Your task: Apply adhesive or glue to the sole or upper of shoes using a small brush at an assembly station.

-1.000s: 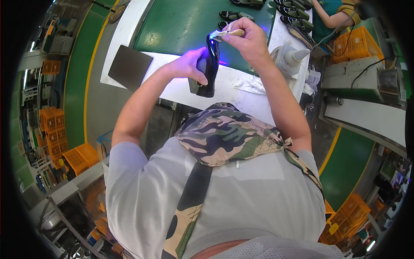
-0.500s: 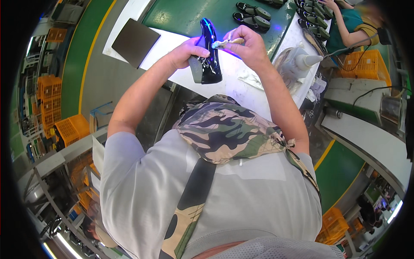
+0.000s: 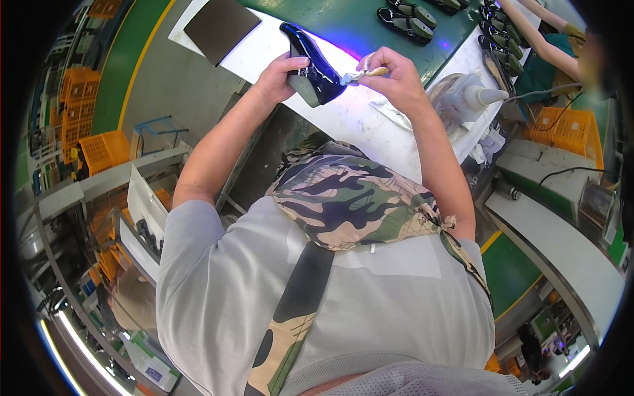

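Over the last second the dark glossy shoe [image 3: 309,57] tips so that its far end leans left, and the pale wad [image 3: 351,78] pinched in the right hand [image 3: 398,80] passes from that far end, down the side, to the near end, where it now seems to touch. This suggests that the rubbing or dabbing follows the length of the shoe and has reached what is probably the heel. The left hand [image 3: 279,79] grips the shoe from the left, thumb across its flank, and holds it in the air over the near edge of the white worktop [image 3: 232,65], to the right of the brown board [image 3: 222,30] at the worktop's left corner. The right hand is narrow, its fingertips closed on the wad, whose tan end pokes out to the right; whether it is folded cloth or something else I cannot tell. The left palm and fingers are largely hidden behind the shoe, and violet glare blurs the exact contact. The right forearm partly covers a white cloth [image 3: 391,113] by the near edge, and the shoes [image 3: 420,28] towards the far edge are cut off in part by the frame.
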Demonstrator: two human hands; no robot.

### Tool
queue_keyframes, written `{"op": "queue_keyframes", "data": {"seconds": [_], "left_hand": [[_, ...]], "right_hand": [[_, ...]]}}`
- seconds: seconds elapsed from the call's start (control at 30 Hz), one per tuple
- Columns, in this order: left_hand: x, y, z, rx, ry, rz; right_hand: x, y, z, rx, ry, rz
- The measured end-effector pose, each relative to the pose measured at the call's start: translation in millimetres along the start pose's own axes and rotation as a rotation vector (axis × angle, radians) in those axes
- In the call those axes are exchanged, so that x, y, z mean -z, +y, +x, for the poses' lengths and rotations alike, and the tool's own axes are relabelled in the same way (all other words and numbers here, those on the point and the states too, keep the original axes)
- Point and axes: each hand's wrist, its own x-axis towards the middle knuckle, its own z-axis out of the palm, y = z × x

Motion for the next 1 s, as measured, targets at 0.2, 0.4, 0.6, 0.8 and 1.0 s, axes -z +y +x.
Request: {"op": "queue_keyframes", "data": {"seconds": [0.2, 0.4, 0.6, 0.8, 1.0], "left_hand": [[12, -19, -34, -0.220, -0.063, -0.275], [18, -28, -61, -0.299, -0.089, -0.415], [49, -25, -101, -0.462, 0.063, -0.303], [91, -15, -162, -0.626, 0.348, -0.079], [137, -18, -235, -0.810, 0.693, 0.460]], "right_hand": [[-22, 20, -3, -0.106, 0.211, 0.356], [-65, 25, 5, -0.184, 0.242, 0.436], [-113, 25, 15, -0.308, 0.306, 0.394], [-185, 35, 34, -0.439, 0.269, 0.319], [-286, 37, 59, -0.501, 0.117, 0.244]]}}
